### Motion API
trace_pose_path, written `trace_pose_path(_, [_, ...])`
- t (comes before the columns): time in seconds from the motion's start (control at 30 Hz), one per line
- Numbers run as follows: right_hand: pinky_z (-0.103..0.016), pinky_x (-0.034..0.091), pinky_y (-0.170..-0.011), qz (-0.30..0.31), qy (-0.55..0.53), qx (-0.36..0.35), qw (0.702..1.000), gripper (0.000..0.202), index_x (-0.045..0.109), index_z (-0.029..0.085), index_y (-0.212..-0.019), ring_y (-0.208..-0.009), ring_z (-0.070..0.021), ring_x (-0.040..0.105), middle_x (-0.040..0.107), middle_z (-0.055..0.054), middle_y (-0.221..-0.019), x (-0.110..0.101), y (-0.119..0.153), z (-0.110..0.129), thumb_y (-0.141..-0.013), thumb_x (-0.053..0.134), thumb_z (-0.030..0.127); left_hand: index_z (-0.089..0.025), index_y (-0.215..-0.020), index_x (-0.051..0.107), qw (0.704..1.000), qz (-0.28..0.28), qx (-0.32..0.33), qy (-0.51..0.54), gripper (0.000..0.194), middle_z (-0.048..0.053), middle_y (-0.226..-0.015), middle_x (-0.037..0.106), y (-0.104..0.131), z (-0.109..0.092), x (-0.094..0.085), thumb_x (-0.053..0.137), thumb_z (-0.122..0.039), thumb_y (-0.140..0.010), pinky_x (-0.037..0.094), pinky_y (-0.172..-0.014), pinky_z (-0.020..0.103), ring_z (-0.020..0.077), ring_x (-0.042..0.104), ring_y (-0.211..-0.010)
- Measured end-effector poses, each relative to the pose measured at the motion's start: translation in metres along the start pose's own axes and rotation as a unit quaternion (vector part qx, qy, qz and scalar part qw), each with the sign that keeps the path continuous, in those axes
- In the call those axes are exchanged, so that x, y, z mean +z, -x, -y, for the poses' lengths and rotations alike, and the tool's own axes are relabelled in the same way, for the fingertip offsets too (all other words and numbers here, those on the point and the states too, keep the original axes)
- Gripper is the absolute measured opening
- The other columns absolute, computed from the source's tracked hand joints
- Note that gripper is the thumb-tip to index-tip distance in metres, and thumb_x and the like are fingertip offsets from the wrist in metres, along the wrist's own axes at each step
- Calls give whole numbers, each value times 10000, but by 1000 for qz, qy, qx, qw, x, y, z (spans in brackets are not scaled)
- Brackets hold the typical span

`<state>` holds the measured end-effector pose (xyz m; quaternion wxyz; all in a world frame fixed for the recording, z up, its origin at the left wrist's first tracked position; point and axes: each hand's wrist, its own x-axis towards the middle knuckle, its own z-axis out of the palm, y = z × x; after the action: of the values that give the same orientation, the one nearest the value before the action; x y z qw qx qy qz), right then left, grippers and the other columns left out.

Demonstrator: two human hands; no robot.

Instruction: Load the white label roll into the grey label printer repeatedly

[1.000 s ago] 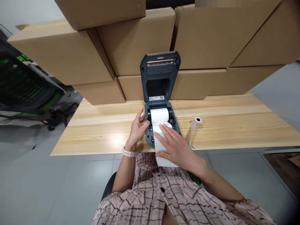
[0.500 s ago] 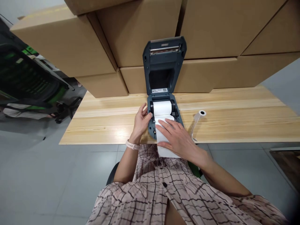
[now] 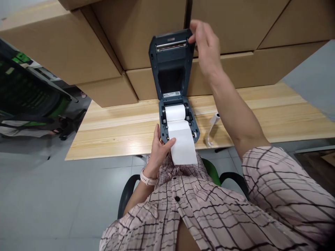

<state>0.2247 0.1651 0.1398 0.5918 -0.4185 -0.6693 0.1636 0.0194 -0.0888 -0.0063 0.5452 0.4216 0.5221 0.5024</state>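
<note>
Currently, the printer (image 3: 193,126) rests on the table (image 3: 104,139) at the dial's centre, its lid (image 3: 171,62) standing open toward 12 o'clock. As far as can be judged, loading is done: the paper roll (image 3: 175,113) is seated in the bay, and the paper strip (image 3: 183,148) runs out past the front edge toward 6 o'clock. The lid is not yet shut.

The right arm extends forward. The right hand (image 3: 207,48) is at 1 o'clock, wrist bent, fingers curled in a narrow hold on the lid's upper corner. The left hand (image 3: 159,150) is at 7 o'clock, its thumb on the strip's edge and its fingers beside the base; whether it clamps or merely steadies cannot be told.

A small roll (image 3: 215,119) lies at 3 o'clock, partly unwound, apart from the printer.
</note>
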Motion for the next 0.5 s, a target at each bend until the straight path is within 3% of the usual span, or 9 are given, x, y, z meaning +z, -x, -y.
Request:
trace_pose_path(0.07, [-351,581,-1087,-63,-27,9,998,686,727,177,-1240,-1253,-186,756,789,23,-1091,12,-21,-5,-1086,309,699,-339,-1756,210,1000,3,-1,-5,1175,109,-1836,277,4,-3,-1,909,-483,-822,385,-1329,618,442,383,-1640])
trace_pose_path(0.1, [-352,594,-1066,-66,-47,26,996,670,750,194,-1160,-1241,-189,767,788,30,-1049,16,-29,-5,-1094,297,683,-349,-1757,212,1000,3,-1,-7,1168,97,-1838,276,5,-4,-2,908,-470,-827,380,-1333,613,441,378,-1642])
trace_pose_path(0.2, [-317,578,-1090,57,-113,100,987,738,806,262,-1012,-1276,-177,758,806,69,-1053,16,-35,-1,-1113,204,676,-384,-1758,207,1000,3,-7,-4,1157,67,-1834,297,8,-6,-1,906,-425,-837,371,-1338,607,433,390,-1634])
trace_pose_path(0.27, [-302,578,-1098,116,-130,104,979,798,819,264,-1046,-1251,-162,764,821,80,-1096,10,-23,6,-1129,134,665,-406,-1758,199,1000,4,-10,9,1153,55,-1821,330,9,-8,-1,902,-382,-845,378,-1334,611,431,405,-1623])
trace_pose_path(0.4, [-389,564,-1157,104,-118,-41,987,604,803,166,-1139,-1207,-178,753,821,2,-1195,-13,51,26,-1191,296,490,-406,-1763,176,999,27,-18,29,1191,56,-1843,273,12,-9,-9,909,-310,-831,383,-1329,593,442,334,-1656])
trace_pose_path(0.47, [-427,561,-1171,160,-101,-82,978,464,813,282,-1147,-1242,-210,746,823,15,-1251,-25,104,31,-1149,422,532,-435,-1756,175,998,52,-11,30,1240,37,-1868,194,13,-6,-17,942,-317,-789,335,-1356,572,423,257,-1695])
trace_pose_path(0.5, [-476,501,-1244,183,-88,-87,975,441,810,310,-1163,-1333,-227,708,811,16,-1309,-30,132,32,-1139,439,548,-448,-1751,186,997,61,-2,36,1236,31,-1872,180,12,-3,-21,948,-356,-782,298,-1372,563,404,222,-1711])
